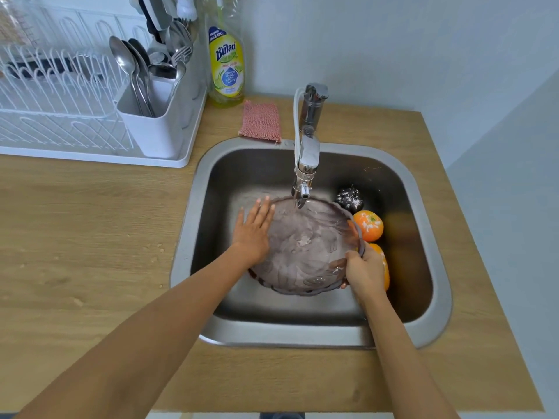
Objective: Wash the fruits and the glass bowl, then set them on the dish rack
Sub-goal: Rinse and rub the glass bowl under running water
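Note:
A smoky glass bowl (305, 246) lies in the steel sink (423, 207) under running water from the faucet (307, 152). My left hand (254, 229) rests flat with fingers spread on the bowl's left side. Its right rim is gripped by my right hand (364, 269). Right of the bowl sit an orange fruit (368, 225) with foam on it, a second orange fruit (383, 264) partly hidden behind my right hand, and a dark round fruit (349, 198) with white foam. The white dish rack (60, 101) stands at the back left on the wooden counter.
A cutlery holder (151, 122) with spoons and forks sits in the rack's right end. A yellow dish-soap bottle (226, 65) and a pink scrub pad (260, 122) are behind the sink. The wooden counter (90, 237) spreads left of the sink, and a wall closes the right side.

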The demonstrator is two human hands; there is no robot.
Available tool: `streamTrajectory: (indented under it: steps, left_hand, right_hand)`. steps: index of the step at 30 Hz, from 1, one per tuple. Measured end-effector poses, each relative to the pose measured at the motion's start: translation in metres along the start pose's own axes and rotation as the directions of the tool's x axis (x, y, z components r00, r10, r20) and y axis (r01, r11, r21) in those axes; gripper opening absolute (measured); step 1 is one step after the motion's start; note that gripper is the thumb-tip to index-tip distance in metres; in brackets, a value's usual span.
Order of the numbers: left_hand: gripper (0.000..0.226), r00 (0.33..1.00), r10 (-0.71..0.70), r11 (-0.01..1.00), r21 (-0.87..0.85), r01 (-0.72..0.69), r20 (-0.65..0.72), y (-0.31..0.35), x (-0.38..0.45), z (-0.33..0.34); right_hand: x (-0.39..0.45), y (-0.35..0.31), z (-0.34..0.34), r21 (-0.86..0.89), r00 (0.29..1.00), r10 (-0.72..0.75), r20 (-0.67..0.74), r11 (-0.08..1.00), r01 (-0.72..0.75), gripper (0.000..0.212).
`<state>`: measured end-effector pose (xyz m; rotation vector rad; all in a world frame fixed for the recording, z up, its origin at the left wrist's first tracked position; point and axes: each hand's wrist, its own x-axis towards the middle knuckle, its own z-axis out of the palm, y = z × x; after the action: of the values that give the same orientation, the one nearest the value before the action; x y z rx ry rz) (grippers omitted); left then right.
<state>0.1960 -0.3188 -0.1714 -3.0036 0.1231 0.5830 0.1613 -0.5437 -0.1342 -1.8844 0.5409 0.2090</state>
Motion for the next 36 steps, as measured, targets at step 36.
streamTrajectory:
  steps: [36]
  left_hand:
    - [0.046, 0.892, -0.438, -0.061, -0.993, 0.097, 0.114, -0.018, -0.071, -0.016]
  right_hand:
    - [0.012, -0.003, 0.036, -0.575, 0.762, -0.622, 0.182, 0.561, 0.596, 0.027]
